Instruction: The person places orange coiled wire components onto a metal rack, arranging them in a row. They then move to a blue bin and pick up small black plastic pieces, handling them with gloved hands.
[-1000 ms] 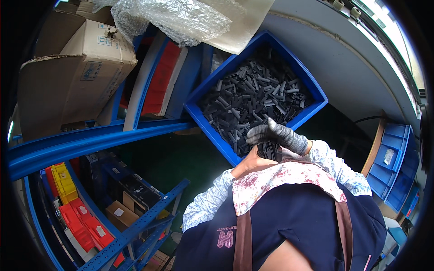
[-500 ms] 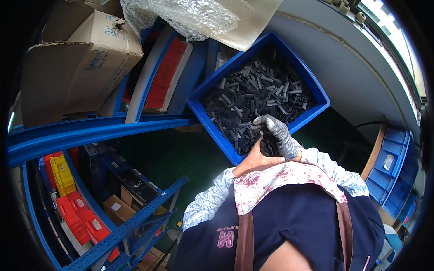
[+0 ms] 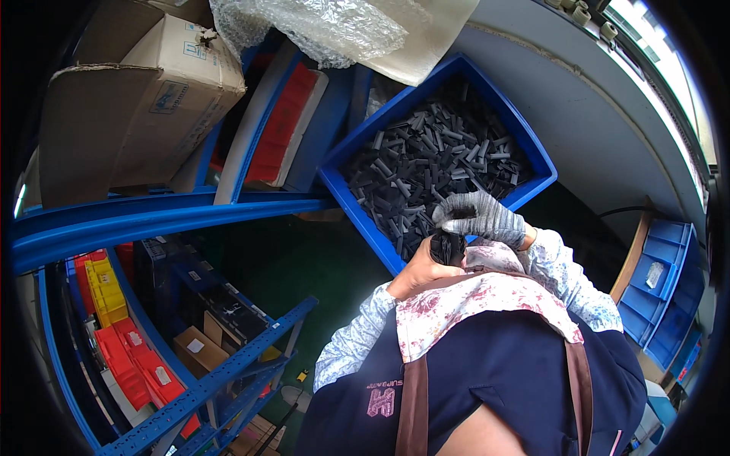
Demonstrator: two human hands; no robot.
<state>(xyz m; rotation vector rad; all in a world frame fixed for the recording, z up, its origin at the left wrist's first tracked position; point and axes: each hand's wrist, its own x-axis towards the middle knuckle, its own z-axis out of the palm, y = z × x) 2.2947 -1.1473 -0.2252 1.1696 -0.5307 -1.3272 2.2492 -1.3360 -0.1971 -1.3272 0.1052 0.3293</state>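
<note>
Head view: bare left hand (image 3: 417,272) clamped round black bundle (image 3: 447,248); gloved right hand (image 3: 483,218) closed on bundle top, over blue bin (image 3: 537,163).

The right hand (image 3: 487,216) wore a grey knitted cloth glove with a rough weave; the left hand (image 3: 420,267) was bare. The bundle (image 3: 447,247) between them looked like matt black plastic, as did the pieces (image 3: 433,163) heaped in the smooth, slightly glossy blue plastic bin (image 3: 536,156). The box (image 3: 129,121) was dull brown cardboard. The wrap (image 3: 327,30) was clear, shiny bubble film. The rack (image 3: 160,216) was blue painted metal, smooth.
</note>
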